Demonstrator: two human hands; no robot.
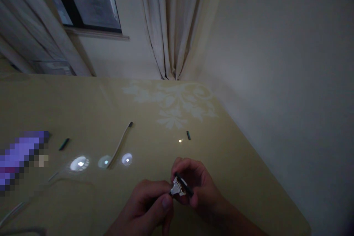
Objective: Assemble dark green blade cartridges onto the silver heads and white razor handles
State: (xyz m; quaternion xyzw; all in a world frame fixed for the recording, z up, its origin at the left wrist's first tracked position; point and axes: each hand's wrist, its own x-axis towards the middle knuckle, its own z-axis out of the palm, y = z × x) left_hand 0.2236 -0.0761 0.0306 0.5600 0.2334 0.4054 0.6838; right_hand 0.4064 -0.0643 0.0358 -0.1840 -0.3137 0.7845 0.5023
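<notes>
Above the pale tabletop (132,110), the left hand (149,206) and right hand (201,188) met, their fingers closed around a small silver-and-black piece (179,187) (its exact kind too dim to tell), which lay pinched between both sets of fingertips.

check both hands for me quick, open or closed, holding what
Left hand: closed, pinching the small silver piece.
Right hand: closed, fingers curled around the thin black bar.
</notes>
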